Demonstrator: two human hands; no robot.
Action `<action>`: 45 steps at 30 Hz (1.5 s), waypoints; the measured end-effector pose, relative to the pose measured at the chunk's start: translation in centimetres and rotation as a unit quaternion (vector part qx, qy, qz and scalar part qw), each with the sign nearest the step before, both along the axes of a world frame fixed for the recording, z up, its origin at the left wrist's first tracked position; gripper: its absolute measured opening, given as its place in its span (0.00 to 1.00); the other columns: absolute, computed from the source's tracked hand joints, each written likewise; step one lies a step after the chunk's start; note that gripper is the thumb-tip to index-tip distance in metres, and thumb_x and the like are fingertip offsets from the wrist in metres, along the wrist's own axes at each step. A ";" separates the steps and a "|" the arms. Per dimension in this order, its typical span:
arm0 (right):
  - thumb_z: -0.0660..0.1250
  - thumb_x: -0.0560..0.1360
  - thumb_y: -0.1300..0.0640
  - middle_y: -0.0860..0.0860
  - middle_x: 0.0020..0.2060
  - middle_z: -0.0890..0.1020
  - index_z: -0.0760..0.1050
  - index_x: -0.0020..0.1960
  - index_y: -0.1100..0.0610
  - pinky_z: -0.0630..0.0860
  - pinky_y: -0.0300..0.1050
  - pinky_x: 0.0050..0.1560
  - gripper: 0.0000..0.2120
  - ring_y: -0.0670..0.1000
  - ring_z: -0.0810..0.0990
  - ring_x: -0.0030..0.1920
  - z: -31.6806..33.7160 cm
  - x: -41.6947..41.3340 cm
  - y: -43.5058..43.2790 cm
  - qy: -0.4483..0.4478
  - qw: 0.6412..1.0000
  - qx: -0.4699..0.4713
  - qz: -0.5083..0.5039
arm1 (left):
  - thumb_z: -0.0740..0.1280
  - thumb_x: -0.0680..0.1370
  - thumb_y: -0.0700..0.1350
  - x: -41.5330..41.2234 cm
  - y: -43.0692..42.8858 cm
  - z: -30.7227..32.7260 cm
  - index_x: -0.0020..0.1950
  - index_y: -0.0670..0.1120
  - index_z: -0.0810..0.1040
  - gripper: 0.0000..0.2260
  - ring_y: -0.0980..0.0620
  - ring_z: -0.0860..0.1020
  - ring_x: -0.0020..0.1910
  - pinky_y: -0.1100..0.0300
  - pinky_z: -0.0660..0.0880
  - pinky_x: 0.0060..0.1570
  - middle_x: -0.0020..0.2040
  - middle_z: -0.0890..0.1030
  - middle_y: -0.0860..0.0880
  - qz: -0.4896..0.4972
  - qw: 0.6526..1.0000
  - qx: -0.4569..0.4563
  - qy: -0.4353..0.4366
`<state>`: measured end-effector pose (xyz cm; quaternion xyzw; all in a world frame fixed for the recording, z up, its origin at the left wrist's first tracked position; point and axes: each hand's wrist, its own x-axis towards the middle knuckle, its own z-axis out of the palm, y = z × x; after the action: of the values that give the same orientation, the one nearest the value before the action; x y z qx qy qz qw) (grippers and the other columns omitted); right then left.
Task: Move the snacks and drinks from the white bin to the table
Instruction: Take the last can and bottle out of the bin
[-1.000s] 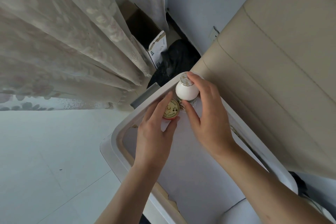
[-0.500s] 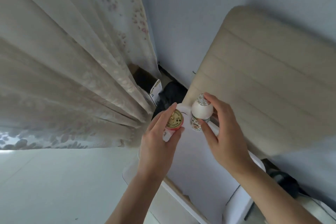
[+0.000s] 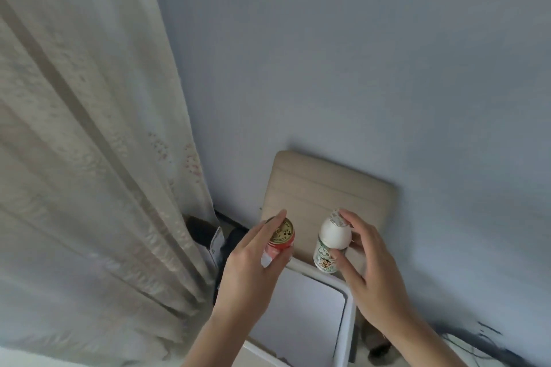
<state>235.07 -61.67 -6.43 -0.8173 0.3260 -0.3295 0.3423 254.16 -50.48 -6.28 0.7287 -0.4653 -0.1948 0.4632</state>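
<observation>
Biggest thing in front of me is the blue-grey wall point(image 3: 357, 68), with a pale patterned curtain point(image 3: 74, 128) hanging down the whole left side. Against the wall there's a beige padded panel point(image 3: 331, 188), and right below it sits the white bin point(image 3: 347, 331); from here I only see its rim and a plain white inside. At the foot of the curtain there's some dark stuff, too blurry to make out. My left hand point(image 3: 250, 271) is up over the far left corner of the bin, fingers point(image 3: 268, 225) wrapped around a red can point(image 3: 281, 237) with a gold top, index finger lying up along its side. My right hand point(image 3: 369, 277) is just beside it, above the bin's far rim, gripping a little white bottle point(image 3: 332, 240) that has a foil cap and a green cartoon label, thumb on the front and the other fingers around the back near the cap. Both drinks are upright, a bit apart, off the bin and in the air.
</observation>
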 end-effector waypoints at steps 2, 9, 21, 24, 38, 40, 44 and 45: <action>0.70 0.79 0.58 0.34 0.67 0.72 0.63 0.74 0.35 0.75 0.42 0.64 0.31 0.44 0.78 0.64 2.0 -1.8 0.6 -0.002 1.000 -0.001 -0.023 | 0.73 0.78 0.51 -1.0 -0.4 2.0 0.74 0.62 0.72 0.25 0.70 0.72 0.63 0.79 0.66 0.58 0.64 0.78 0.63 -0.029 1.000 -0.002 -0.005; 0.69 0.79 0.55 0.37 0.66 0.72 0.63 0.73 0.33 0.77 0.52 0.64 0.30 0.43 0.78 0.63 7.5 -9.6 2.5 0.008 0.994 0.000 -0.108 | 0.73 0.78 0.49 -6.3 -3.1 7.2 0.74 0.61 0.72 0.25 0.65 0.76 0.59 0.78 0.69 0.54 0.62 0.77 0.61 -0.112 0.993 -0.027 -0.031; 0.70 0.79 0.58 0.37 0.67 0.74 0.65 0.73 0.35 0.79 0.51 0.63 0.29 0.46 0.79 0.64 11.0 -28.7 10.9 -0.072 0.951 -0.013 -0.300 | 0.74 0.77 0.47 -24.7 -3.9 11.1 0.71 0.63 0.74 0.25 0.69 0.75 0.57 0.78 0.68 0.51 0.59 0.79 0.63 -0.288 0.954 -0.079 -0.031; 0.70 0.79 0.57 0.38 0.67 0.74 0.65 0.73 0.34 0.80 0.51 0.63 0.29 0.46 0.78 0.65 11.2 -34.8 14.3 -0.078 0.936 -0.015 -0.343 | 0.74 0.78 0.48 -31.1 -2.3 11.7 0.71 0.66 0.72 0.25 0.70 0.74 0.58 0.78 0.69 0.51 0.59 0.77 0.67 -0.332 0.939 -0.080 -0.028; 0.66 0.78 0.46 0.39 0.70 0.73 0.64 0.75 0.37 0.80 0.50 0.63 0.27 0.47 0.76 0.67 11.5 -61.6 37.8 -0.032 0.808 -0.068 -0.584 | 0.73 0.78 0.48 -63.3 10.1 12.0 0.71 0.64 0.72 0.25 0.65 0.76 0.60 0.72 0.74 0.58 0.61 0.77 0.65 -0.584 0.808 -0.082 -0.012; 0.70 0.79 0.55 0.38 0.69 0.74 0.65 0.74 0.39 0.80 0.48 0.63 0.28 0.46 0.77 0.66 11.4 -64.3 42.0 -0.039 0.781 -0.069 -0.620 | 0.73 0.78 0.48 -67.4 12.4 12.2 0.72 0.61 0.73 0.24 0.60 0.77 0.61 0.62 0.76 0.63 0.62 0.78 0.63 -0.617 0.784 -0.075 -0.008; 0.71 0.78 0.60 0.42 0.67 0.75 0.67 0.74 0.40 0.80 0.47 0.62 0.29 0.47 0.79 0.63 11.3 -68.2 49.2 -0.040 0.723 -0.063 -0.687 | 0.72 0.78 0.51 -74.5 16.6 12.1 0.74 0.62 0.71 0.25 0.59 0.77 0.62 0.56 0.77 0.65 0.64 0.78 0.62 -0.687 0.722 -0.080 -0.012; 0.71 0.78 0.60 0.41 0.66 0.75 0.67 0.74 0.40 0.80 0.47 0.63 0.29 0.47 0.79 0.63 11.3 -68.9 50.9 -0.044 0.707 -0.063 -0.703 | 0.72 0.78 0.51 -76.1 17.6 12.1 0.74 0.62 0.71 0.25 0.59 0.77 0.61 0.59 0.77 0.64 0.65 0.77 0.61 -0.702 0.708 -0.083 -0.014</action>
<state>166.14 -10.82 4.89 -0.3562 0.7692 -0.5298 -0.0266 178.05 -32.88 5.78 0.1535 -0.8630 -0.4144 0.2450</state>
